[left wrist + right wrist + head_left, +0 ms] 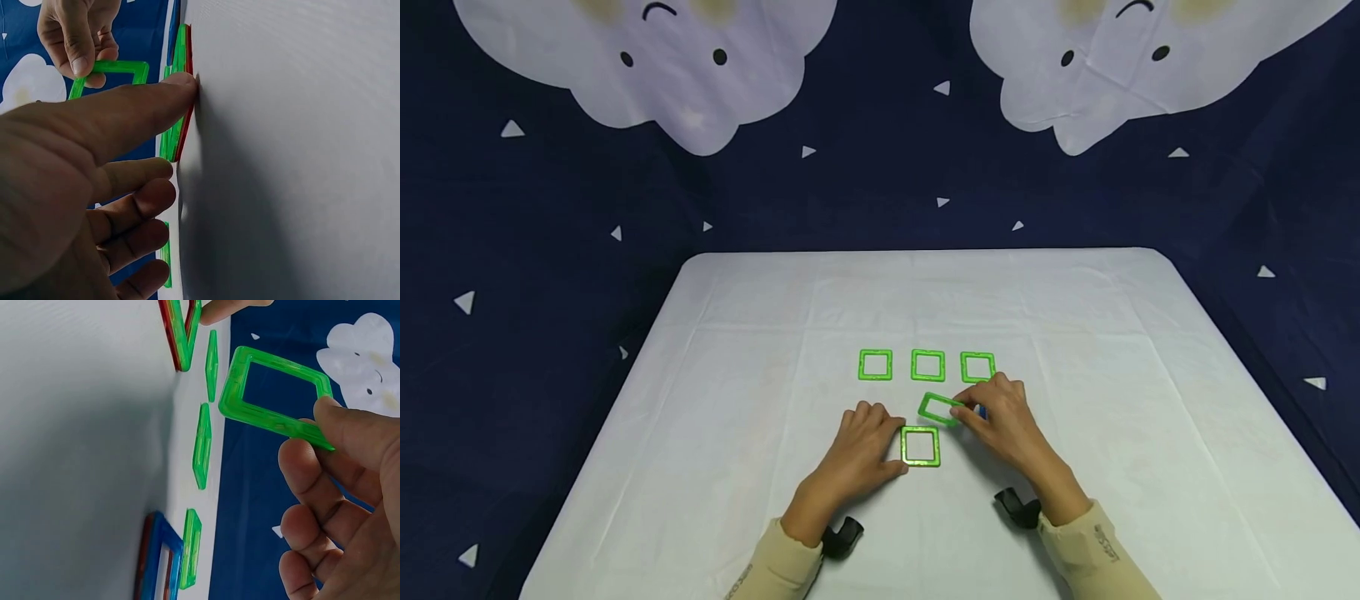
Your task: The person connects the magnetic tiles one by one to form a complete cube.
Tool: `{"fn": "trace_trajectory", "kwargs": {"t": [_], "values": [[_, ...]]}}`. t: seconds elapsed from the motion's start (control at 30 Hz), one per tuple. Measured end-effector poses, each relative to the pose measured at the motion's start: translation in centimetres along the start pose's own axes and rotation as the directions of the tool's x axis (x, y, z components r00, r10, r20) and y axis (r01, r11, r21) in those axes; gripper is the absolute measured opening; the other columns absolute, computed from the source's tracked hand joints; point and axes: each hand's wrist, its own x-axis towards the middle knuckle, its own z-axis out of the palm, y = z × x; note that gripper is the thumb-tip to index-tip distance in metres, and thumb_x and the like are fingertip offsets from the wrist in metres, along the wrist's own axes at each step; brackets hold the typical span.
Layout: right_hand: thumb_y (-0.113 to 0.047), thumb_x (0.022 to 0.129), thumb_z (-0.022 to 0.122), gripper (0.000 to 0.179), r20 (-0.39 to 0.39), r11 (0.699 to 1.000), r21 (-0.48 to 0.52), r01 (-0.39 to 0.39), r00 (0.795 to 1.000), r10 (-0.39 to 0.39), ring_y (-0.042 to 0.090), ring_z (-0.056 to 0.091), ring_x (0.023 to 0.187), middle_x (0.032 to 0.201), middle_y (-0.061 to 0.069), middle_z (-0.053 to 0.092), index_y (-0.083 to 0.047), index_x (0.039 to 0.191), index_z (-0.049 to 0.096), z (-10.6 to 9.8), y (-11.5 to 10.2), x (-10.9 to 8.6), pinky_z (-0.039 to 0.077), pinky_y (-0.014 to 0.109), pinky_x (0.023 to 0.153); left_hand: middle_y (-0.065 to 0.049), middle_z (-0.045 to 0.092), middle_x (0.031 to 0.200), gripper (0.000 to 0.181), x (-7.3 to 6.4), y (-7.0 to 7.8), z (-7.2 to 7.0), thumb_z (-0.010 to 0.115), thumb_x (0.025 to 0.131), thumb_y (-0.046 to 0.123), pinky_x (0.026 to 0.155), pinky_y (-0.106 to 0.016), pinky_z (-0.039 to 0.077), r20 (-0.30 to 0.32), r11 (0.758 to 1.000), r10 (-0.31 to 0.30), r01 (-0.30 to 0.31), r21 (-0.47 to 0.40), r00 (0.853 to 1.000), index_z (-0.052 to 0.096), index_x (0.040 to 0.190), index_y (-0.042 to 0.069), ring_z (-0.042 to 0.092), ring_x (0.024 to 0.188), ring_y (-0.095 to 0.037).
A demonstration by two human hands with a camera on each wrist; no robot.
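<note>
My right hand [1003,421] pinches a green square magnetic tile [281,422] by one edge, between thumb and fingers. The tile is raised above the table and tilted. My left hand [861,446] rests on the table, thumb and index finger at two corners of a flat stack. That stack has a green square tile [921,465] on top and a red tile [186,134] underneath. Below my right hand stands a blue square tile [150,559] with red beneath it, mostly hidden in the head view.
Behind the hands, a left green tile [876,377], a middle green tile [928,377] and a right green tile [964,367] lie in a row. All sit on a white cloth-covered table [700,458]. A dark blue curtain [865,200] with clouds hangs behind.
</note>
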Motion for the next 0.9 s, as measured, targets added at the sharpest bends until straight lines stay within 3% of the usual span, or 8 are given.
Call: {"fn": "trace_trajectory", "kwargs": {"t": [0.9], "values": [[-0.021,0.075,0.078,0.011,0.049,0.997,-0.054,0.055,0.997,-0.052,0.011,0.045,0.074,0.072,-0.006,0.066,-0.016,0.083,0.072,1.5,-1.3,1.0,0.029,0.034,0.073,0.002,0.052,0.093,0.049,-0.5,-0.1,0.2,0.078,0.073,0.04,0.079,-0.032,0.03,-0.057,0.998,-0.009,0.013,0.06,0.998,0.065,0.111,0.013,0.039,0.089,-0.016]]}}
